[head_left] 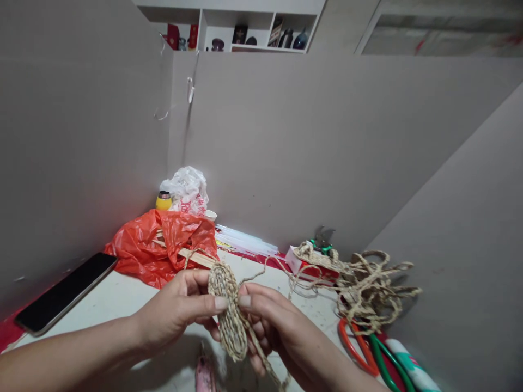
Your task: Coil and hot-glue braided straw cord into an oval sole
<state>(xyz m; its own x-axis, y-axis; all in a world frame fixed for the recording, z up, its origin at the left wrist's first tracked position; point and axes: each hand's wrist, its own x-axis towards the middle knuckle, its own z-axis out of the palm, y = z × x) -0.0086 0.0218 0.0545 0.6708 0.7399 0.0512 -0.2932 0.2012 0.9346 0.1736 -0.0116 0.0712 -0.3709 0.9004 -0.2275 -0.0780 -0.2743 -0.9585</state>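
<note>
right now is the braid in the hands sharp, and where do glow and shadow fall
Head view: the braid pinched between the left hand and right hand is fairly sharp. Head view: the pink thing at the bottom edge is blurred. Head view: the red bag throws a reddish glow on the left wall, and the hands shade the table beneath them.

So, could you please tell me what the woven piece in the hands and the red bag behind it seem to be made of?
The woven piece looks like dried straw or rush cord, matte tan, with visible twisted strands. The red bag is likely thin plastic film, glossy and crinkled.
</note>
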